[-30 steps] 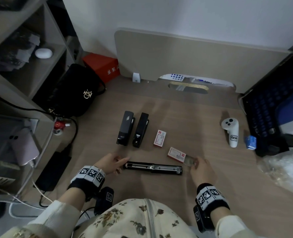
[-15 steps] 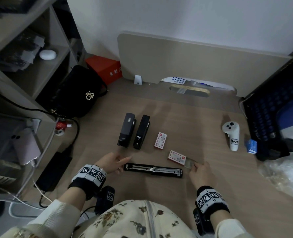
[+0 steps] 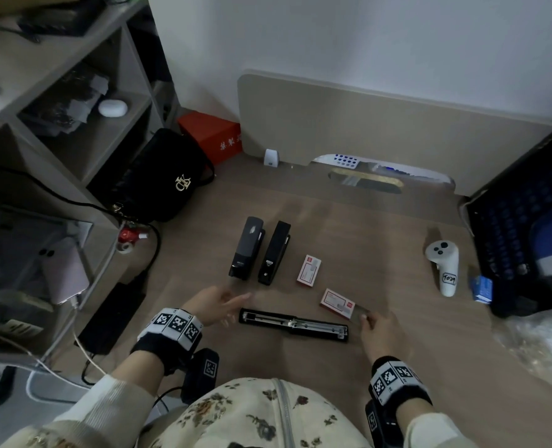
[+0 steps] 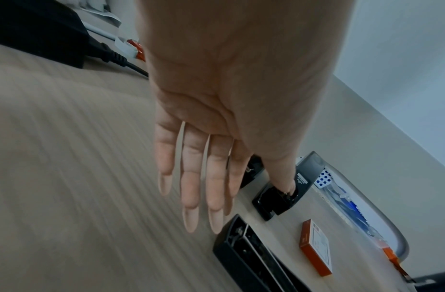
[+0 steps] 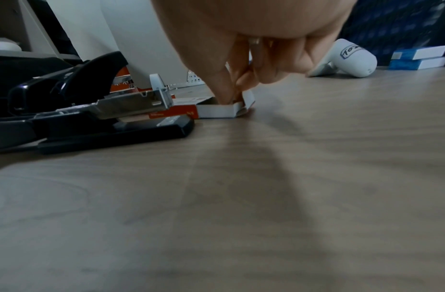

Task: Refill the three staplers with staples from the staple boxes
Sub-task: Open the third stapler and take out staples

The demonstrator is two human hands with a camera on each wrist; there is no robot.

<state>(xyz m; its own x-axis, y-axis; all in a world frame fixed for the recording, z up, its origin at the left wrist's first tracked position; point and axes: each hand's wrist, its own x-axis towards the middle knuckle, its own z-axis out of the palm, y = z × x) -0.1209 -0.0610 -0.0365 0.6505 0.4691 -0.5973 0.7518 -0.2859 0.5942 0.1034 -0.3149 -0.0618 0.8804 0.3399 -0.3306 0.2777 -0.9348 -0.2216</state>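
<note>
Two shut black staplers [image 3: 245, 248] [image 3: 274, 253] lie side by side mid-desk. A third stapler [image 3: 292, 324] lies flat, opened out, its metal staple channel facing up [image 5: 131, 102]. My left hand [image 3: 219, 305] hovers just off its left end with straight fingers [image 4: 204, 197] and holds nothing. A red-and-white staple box [image 3: 309, 270] lies shut. The nearer staple box [image 3: 337, 302] is open at its right end [image 5: 224, 110]. My right hand [image 3: 376, 331] dips thumb and forefinger [image 5: 231, 92] into that open end in a pinch. What they pinch is hidden.
A white controller [image 3: 442, 266] and a small blue box [image 3: 482, 287] lie at the right, beside a dark keyboard [image 3: 520, 221] and a plastic bag [image 3: 543, 344]. A black handbag [image 3: 161, 179], red box [image 3: 213, 134], cables and shelves crowd the left.
Both hands stay almost where they were. The left fingers have stretched a little toward the opened stapler's end. The right fingers remain at the open box.
</note>
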